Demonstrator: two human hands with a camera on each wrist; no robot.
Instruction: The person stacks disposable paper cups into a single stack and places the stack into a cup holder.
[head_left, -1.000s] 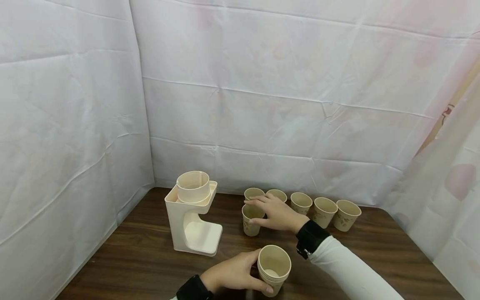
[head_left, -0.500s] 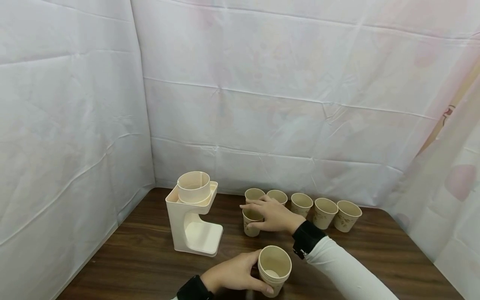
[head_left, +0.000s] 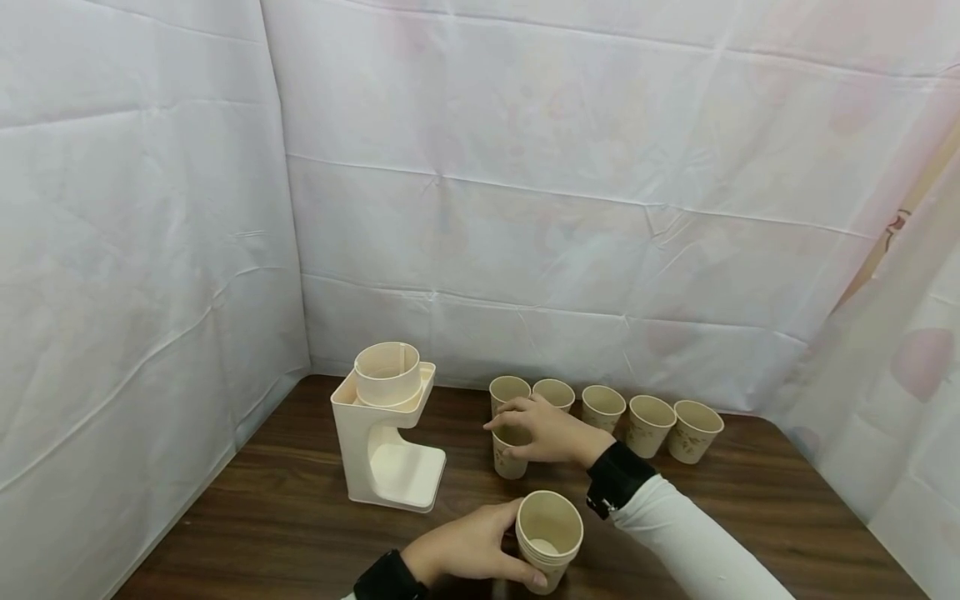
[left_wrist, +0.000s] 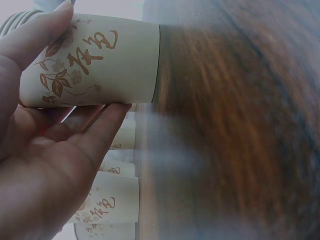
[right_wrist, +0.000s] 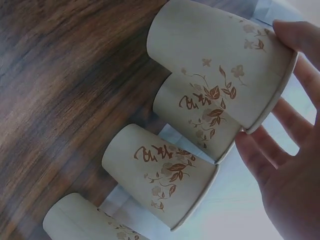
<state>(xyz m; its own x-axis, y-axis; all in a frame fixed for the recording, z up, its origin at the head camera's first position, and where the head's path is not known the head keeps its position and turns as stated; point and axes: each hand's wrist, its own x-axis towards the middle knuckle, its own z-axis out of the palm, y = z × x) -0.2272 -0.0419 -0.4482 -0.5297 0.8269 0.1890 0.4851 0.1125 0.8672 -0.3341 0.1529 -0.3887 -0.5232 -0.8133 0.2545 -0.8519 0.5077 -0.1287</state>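
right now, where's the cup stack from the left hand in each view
Head: the cup stack is at the bottom, slightly right of centre, in the left hand.
Left wrist: the cup stack is upper left, sideways in the picture.
Right wrist: not in it; those are other cups.
Shared landmark: the brown table, in all three.

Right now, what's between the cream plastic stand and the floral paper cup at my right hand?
Bare wooden tabletop, in the head view; a fingertip of your right hand juts past the floral paper cup toward the cream plastic stand.
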